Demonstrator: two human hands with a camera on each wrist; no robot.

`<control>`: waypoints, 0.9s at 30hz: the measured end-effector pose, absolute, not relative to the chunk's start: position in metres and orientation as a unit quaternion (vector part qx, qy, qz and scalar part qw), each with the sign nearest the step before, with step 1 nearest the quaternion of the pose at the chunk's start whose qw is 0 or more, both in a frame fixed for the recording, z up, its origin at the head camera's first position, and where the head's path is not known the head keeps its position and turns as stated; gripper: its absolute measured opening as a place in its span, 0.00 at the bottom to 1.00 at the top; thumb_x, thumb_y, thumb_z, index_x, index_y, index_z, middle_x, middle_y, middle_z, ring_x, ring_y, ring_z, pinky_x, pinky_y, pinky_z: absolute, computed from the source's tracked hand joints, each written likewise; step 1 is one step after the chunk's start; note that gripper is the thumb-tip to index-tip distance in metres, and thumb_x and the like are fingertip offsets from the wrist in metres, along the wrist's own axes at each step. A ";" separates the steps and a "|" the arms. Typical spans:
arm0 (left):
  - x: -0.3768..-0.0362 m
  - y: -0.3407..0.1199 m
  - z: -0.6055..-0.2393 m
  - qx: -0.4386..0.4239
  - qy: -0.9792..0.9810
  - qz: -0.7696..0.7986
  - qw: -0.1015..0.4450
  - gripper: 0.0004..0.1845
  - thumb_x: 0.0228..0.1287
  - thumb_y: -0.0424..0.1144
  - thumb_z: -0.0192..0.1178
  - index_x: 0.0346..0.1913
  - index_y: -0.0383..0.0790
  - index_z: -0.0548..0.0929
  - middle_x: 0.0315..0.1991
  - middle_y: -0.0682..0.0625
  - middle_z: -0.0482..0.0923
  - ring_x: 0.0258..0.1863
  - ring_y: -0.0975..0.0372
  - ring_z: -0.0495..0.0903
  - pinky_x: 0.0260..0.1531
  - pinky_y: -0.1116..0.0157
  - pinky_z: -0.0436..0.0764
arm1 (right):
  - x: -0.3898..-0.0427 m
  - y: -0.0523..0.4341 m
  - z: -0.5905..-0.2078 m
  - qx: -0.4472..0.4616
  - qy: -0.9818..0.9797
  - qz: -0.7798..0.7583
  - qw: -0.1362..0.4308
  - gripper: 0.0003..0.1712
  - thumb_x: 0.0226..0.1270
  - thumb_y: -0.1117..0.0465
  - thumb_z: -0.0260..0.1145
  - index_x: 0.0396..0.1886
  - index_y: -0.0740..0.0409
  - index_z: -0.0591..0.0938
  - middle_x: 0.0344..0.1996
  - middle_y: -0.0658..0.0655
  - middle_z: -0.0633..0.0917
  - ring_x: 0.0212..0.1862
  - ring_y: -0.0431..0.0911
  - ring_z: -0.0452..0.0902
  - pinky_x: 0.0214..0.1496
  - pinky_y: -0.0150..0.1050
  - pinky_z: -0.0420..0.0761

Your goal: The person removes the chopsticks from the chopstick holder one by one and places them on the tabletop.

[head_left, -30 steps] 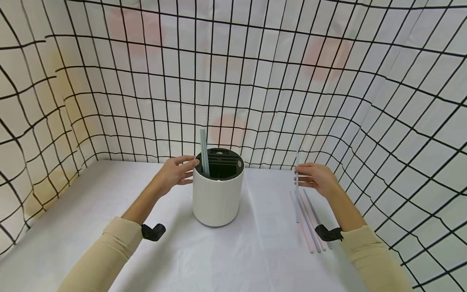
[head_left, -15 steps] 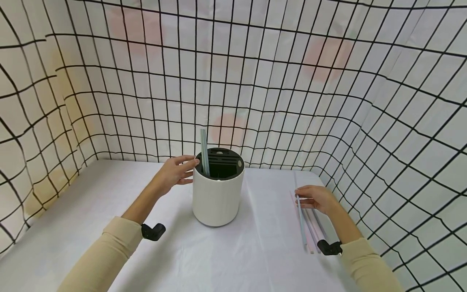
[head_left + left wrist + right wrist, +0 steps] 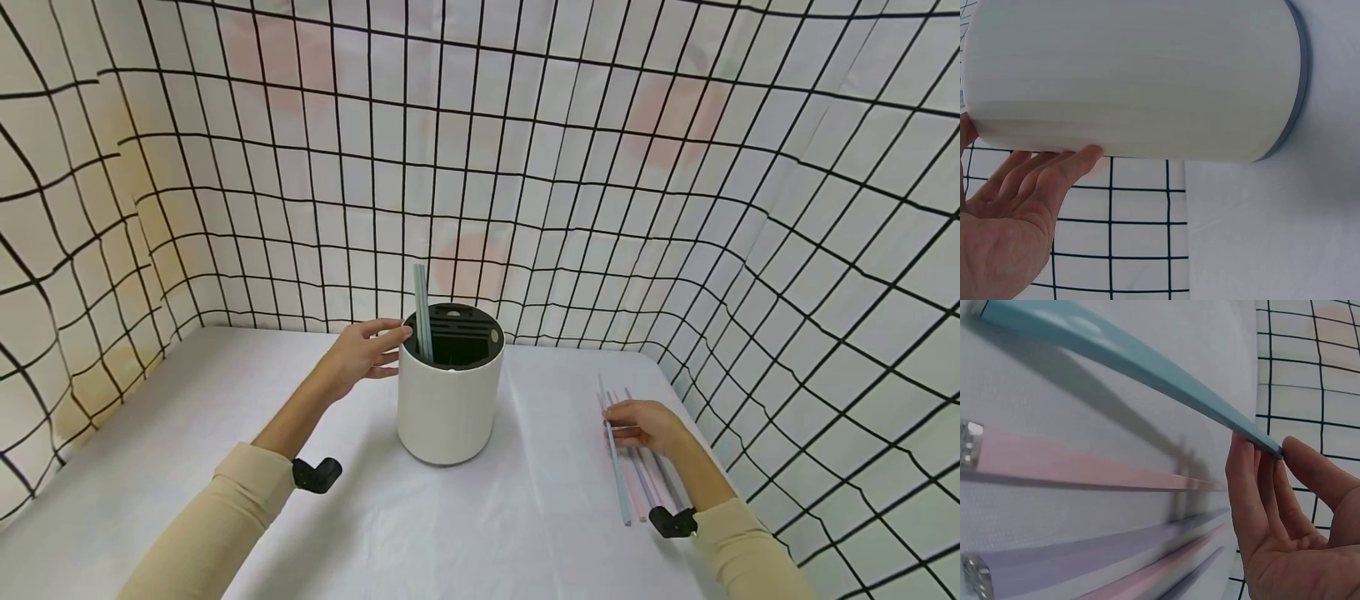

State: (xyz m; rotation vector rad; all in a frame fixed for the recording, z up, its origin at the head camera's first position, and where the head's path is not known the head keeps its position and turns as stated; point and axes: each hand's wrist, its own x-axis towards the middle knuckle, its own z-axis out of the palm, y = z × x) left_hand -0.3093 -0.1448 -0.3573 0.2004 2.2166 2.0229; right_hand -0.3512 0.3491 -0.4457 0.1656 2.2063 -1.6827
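Teal stick [image 3: 617,462] pinched between thumb and fingertips of the right hand [image 3: 643,425], low over the right side of the table; near end raised off the cloth in the right wrist view, casting a shadow. Just beneath and beside the hand, a loose row of pink and lilac sticks [image 3: 647,482] lying flat, roughly parallel.

Left hand [image 3: 358,354] spread, fingers straight and relaxed, fingertips [image 3: 1085,156] laid against the upper wall of the white round holder [image 3: 448,408], near its rim; nothing gripped. Holder standing upright mid-table, well apart from the right hand, with a black slotted insert [image 3: 459,332] in its top and blue-grey sticks [image 3: 422,312] standing in the left side of that insert, leaning slightly.

Beige sleeves [image 3: 225,517] down both forearms, a small black mount [image 3: 316,474] at each wrist.

White cloth [image 3: 480,533] over the table, faintly creased. Pale sheeting with a black grid [image 3: 525,167] hung round back and sides, tinged here and there with soft pink and yellow patches.
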 end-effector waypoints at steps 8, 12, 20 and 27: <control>-0.309 -0.145 -0.358 0.067 0.733 0.674 0.068 0.36 0.72 0.48 0.63 0.75 0.33 0.65 0.72 0.36 0.69 0.69 0.43 0.72 0.56 0.56 0.85 | -0.351 0.349 -0.453 0.058 0.805 -0.566 0.169 0.19 0.69 0.63 0.69 0.53 0.70 0.79 0.34 0.50 0.86 0.34 0.42 0.85 0.35 0.34 0.89; -0.308 -0.145 -0.358 0.067 0.733 0.673 0.068 0.37 0.72 0.49 0.64 0.75 0.34 0.66 0.72 0.37 0.69 0.69 0.44 0.73 0.55 0.56 0.86 | -0.351 0.349 -0.455 0.062 0.811 -0.558 0.166 0.22 0.69 0.64 0.69 0.56 0.74 0.77 0.34 0.51 0.87 0.35 0.42 0.84 0.38 0.36 0.89; -0.310 -0.144 -0.359 0.063 0.731 0.676 0.068 0.35 0.71 0.49 0.64 0.73 0.35 0.68 0.71 0.39 0.71 0.68 0.45 0.75 0.53 0.57 0.87 | -0.349 0.351 -0.459 0.071 0.807 -0.563 0.164 0.20 0.68 0.65 0.69 0.54 0.72 0.79 0.34 0.52 0.87 0.34 0.43 0.82 0.37 0.36 0.89; -0.310 -0.144 -0.358 0.066 0.732 0.675 0.068 0.36 0.71 0.49 0.64 0.74 0.34 0.67 0.72 0.38 0.70 0.68 0.44 0.74 0.54 0.56 0.86 | -0.351 0.353 -0.463 0.074 0.802 -0.572 0.155 0.16 0.67 0.66 0.70 0.50 0.71 0.80 0.32 0.50 0.87 0.31 0.40 0.82 0.35 0.32 0.87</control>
